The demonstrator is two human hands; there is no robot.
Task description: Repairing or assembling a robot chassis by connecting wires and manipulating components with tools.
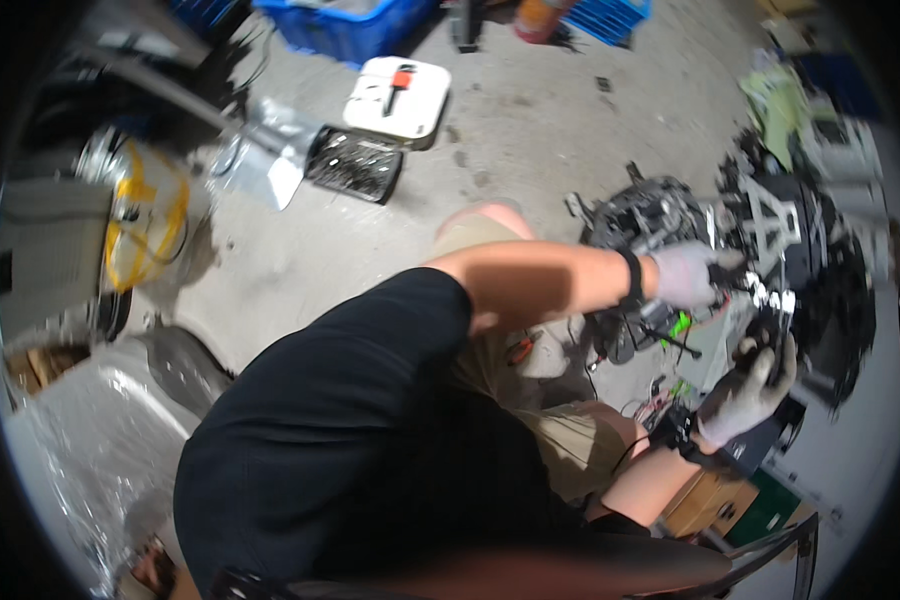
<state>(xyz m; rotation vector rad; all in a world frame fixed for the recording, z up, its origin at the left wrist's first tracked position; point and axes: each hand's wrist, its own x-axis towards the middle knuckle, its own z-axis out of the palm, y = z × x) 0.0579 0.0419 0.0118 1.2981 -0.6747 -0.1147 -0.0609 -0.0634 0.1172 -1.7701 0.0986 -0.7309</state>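
Grey concrete floor (530, 140) stretches under everything, scuffed and stained. From the head view, the person bends over it in a black shirt (320, 420) and khaki shorts (575, 445), both arms reaching toward a black machine (820, 235) with a pale angular frame (772, 225) on its near face.

At that machine, just below the frame, the gloved left hand (685, 274) has its fingers bent against a dark piece; whether they grip it or only press on it, I can't tell. Nearer the person's body, the gloved right hand (750, 395) has its fingers partly curled and pointed up toward the same bright metal spot (770, 298). Something slim and dark shows beside them, too blurred for me to say if it's held. A black band circles the left wrist, and a dark device is strapped at the right one.

Beside the machine sits a tangle of dark mechanical parts (650, 215), with orange-handled pliers (521, 347) on the floor near the knees. Farther off, a black tray (398, 180) of small metal pieces touches or nearly touches a white box (425, 90) with a red-and-black tool (399, 88) on top. Beyond stands a blue crate (345, 38); a yellow-taped white bucket (148, 215) stands off to the side.
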